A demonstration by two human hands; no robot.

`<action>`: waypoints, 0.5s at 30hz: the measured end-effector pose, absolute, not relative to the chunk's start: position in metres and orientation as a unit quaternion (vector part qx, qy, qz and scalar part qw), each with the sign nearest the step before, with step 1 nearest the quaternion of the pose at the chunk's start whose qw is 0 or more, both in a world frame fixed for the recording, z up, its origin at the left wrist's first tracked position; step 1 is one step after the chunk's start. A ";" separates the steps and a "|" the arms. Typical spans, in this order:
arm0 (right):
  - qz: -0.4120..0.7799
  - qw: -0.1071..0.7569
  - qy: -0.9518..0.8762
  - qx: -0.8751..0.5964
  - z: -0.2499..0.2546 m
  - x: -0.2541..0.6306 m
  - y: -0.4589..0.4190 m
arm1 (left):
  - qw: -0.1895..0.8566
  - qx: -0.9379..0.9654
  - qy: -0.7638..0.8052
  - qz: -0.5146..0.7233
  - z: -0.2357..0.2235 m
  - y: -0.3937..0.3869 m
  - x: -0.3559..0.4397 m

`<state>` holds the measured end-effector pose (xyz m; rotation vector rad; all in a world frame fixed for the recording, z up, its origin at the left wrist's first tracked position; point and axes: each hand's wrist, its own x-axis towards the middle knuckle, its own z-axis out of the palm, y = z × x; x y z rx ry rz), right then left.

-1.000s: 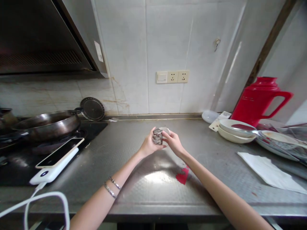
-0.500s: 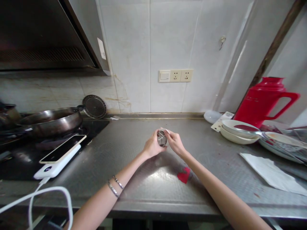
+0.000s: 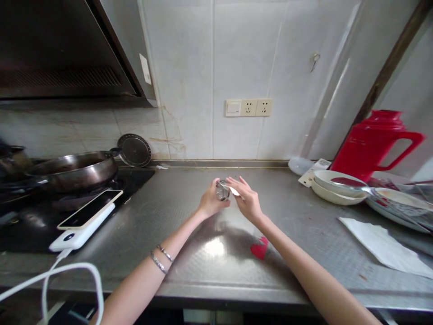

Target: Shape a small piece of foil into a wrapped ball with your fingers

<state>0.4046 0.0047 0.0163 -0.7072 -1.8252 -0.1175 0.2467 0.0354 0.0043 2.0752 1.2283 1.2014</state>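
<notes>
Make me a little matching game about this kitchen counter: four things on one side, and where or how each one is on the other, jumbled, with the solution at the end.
Things
1. Small glassy object
2. Phone
3. Thermos jug
4. Paper sheet

Where or how
A. Red, standing behind the white bowls
B. White, lying on the right part of the counter
C. In the left hand
D. Dark-screened, with a white power bank

Pairs: 1-C, 2-D, 3-A, 4-B
</notes>
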 end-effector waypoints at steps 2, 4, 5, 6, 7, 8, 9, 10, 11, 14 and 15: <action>-0.025 0.625 -0.701 -0.344 0.018 0.409 0.008 | 0.183 0.776 0.438 0.414 0.005 0.032 0.246; 0.010 0.648 -0.658 -0.383 0.018 0.412 0.011 | 0.152 0.801 0.430 0.388 0.006 0.027 0.247; 0.027 0.643 -0.654 -0.397 0.018 0.413 0.012 | 0.142 0.812 0.424 0.375 0.006 0.025 0.247; 0.044 0.631 -0.658 -0.408 0.017 0.412 0.013 | 0.133 0.821 0.420 0.363 0.007 0.022 0.248; 0.056 0.617 -0.666 -0.416 0.016 0.411 0.013 | 0.126 0.827 0.417 0.355 0.008 0.020 0.249; 0.062 0.604 -0.674 -0.421 0.014 0.409 0.013 | 0.121 0.830 0.416 0.352 0.009 0.019 0.250; 0.062 0.592 -0.684 -0.422 0.013 0.407 0.013 | 0.121 0.830 0.415 0.353 0.009 0.018 0.250; 0.056 0.583 -0.695 -0.417 0.011 0.406 0.012 | 0.125 0.828 0.414 0.358 0.010 0.017 0.251; 0.044 0.577 -0.707 -0.407 0.010 0.404 0.011 | 0.130 0.823 0.414 0.366 0.010 0.017 0.251; -0.017 0.556 -0.751 -0.355 0.008 0.400 0.007 | 0.153 0.811 0.415 0.384 0.011 0.018 0.252; -0.037 0.547 -0.766 -0.336 0.008 0.400 0.006 | 0.159 0.807 0.417 0.388 0.011 0.018 0.252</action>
